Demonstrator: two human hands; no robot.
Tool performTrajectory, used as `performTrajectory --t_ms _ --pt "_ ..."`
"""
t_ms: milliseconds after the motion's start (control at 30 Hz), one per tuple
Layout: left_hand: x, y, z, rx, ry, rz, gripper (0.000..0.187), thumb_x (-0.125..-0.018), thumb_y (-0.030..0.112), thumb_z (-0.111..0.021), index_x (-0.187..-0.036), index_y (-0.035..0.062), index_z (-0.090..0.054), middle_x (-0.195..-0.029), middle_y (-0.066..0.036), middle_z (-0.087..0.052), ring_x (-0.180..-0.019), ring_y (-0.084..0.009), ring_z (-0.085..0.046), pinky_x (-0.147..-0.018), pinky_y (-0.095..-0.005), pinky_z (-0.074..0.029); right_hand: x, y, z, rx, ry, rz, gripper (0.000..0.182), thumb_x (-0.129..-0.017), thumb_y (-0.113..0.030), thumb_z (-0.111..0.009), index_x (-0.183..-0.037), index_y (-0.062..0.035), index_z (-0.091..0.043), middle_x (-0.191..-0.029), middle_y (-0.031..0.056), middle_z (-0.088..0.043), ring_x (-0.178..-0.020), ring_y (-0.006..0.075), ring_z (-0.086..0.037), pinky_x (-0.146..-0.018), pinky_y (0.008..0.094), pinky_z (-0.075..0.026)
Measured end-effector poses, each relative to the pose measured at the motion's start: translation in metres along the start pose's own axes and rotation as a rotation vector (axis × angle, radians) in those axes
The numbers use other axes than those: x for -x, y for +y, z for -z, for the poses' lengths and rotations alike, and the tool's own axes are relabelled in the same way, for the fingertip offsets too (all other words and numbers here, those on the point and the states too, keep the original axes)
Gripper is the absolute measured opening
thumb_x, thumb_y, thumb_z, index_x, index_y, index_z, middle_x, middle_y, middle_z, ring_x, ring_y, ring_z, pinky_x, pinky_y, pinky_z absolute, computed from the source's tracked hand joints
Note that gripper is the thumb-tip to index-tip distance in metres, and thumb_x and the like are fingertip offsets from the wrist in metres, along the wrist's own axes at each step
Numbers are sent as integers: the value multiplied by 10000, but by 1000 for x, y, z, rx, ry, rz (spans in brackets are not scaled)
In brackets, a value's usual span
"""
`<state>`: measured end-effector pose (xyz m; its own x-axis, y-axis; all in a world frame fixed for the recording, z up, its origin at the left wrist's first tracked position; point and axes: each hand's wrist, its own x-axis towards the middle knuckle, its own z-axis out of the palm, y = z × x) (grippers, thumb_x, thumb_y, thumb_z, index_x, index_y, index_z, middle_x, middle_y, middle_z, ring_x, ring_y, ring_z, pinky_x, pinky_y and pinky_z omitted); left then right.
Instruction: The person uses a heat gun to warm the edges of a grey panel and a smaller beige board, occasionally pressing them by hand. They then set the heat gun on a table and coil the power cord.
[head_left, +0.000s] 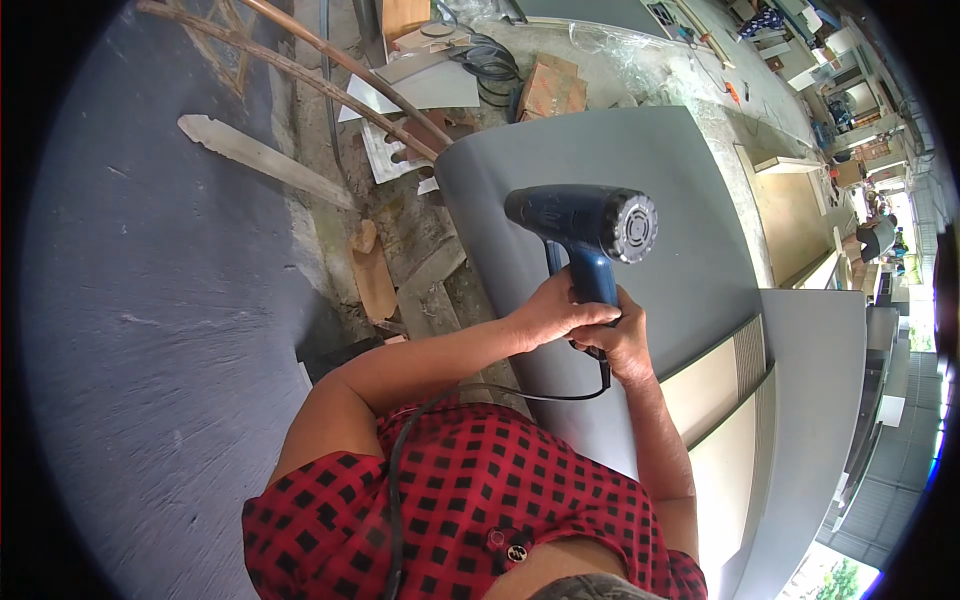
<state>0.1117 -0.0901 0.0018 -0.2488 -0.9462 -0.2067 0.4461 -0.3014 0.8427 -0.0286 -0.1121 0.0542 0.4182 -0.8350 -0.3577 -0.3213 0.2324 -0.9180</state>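
Observation:
A dark blue heat gun [575, 215] is held in front of my chest, its nozzle pointing left over the curved edge of a grey panel [660, 170]. My left hand [562, 312] is wrapped round its handle from the left. From the right, my right hand [622, 340] closes round the lower part of the same handle. A black cord [480, 387] runs from the handle's base across my checked shirt. The nozzle is close to the panel; whether they touch cannot be told.
Long wooden sticks [330, 85] lean at the upper left beside a dark wall [150, 300]. Coiled black cable [490, 65] and a cardboard box [552, 88] lie beyond the panel. Ribbed strips [750, 355] lie at the right. A person [878, 238] is far off at the right.

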Motion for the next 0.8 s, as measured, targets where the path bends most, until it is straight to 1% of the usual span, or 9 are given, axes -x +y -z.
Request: performTrajectory --t_ms 33,100,167,267,500,600,700,767,800 --pt "0 -1 0 1 1 0 624 -770 212 -773 -1211 -40 -411 -986 -89 -576 -867 -139 -607 -743 -284 -543 0 0 -1 1 -1 -1 536 -614 13 -732 -1106 65 -526 -749 96 -630 -609 132 -612 -530 260 -506" --pt "1 -4 0 -67 18 -46 674 -766 226 -779 -1239 -44 -381 -1026 -99 -559 -920 -156 -597 -758 -291 -541 1 0 -3 18 36 -16 545 -583 56 -698 -1098 74 -522 -783 140 -651 -640 181 -651 -576 277 -544" --pt "0 -7 1 -67 16 -46 693 -758 230 -785 -1253 -35 -379 -1045 -101 -556 -969 -167 -584 -780 -297 -535 1 1 -3 5 32 -17 538 -584 67 -692 -1096 76 -525 -793 140 -649 -644 185 -654 -578 280 -550" --pt "0 -10 2 -122 26 -93 735 -731 324 -772 -1245 -49 -401 -1058 -156 -586 -982 -215 -598 -829 -333 -513 2 0 -5 7 51 -29 525 -581 59 -683 -1085 76 -536 -799 137 -644 -652 188 -656 -575 278 -550" --pt "1 -6 -4 -150 57 -87 728 -736 321 -773 -1248 -41 -403 -998 -151 -608 -921 -207 -618 -757 -312 -527 6 -2 -2 -64 31 -17 528 -570 35 -650 -1085 77 -541 -829 136 -641 -654 196 -647 -572 285 -543" --pt "8 0 -7 -103 39 2 731 -746 319 -774 -1257 -42 -398 -1003 -173 -614 -887 -195 -625 -722 -300 -532 9 1 4 -150 25 6 529 -563 21 -646 -1079 77 -542 -804 129 -636 -624 192 -632 -573 291 -540" --pt "16 14 -14 -44 -32 40 727 -798 243 -751 -1331 -39 -345 -1011 -139 -618 -891 -148 -602 -698 -278 -495 10 8 20 -197 75 27 516 -562 6 -650 -1062 76 -544 -770 117 -629 -585 180 -616 -551 288 -535" --pt "15 1 -18 -144 90 -2 779 -810 234 -743 -1388 -28 -292 -1072 -166 -601 -891 -144 -594 -675 -262 -473 12 13 35 -209 144 37 450 -588 -6 -698 -1007 59 -546 -684 83 -601 -534 140 -581 -493 270 -495" --pt "14 0 -20 -113 84 -42 808 -812 233 -740 -1416 -12 -262 -1158 -201 -561 -930 -171 -589 -738 -278 -486 14 12 40 -197 187 52 433 -580 -1 -686 -983 69 -542 -658 82 -589 -517 156 -577 -487 282 -493"
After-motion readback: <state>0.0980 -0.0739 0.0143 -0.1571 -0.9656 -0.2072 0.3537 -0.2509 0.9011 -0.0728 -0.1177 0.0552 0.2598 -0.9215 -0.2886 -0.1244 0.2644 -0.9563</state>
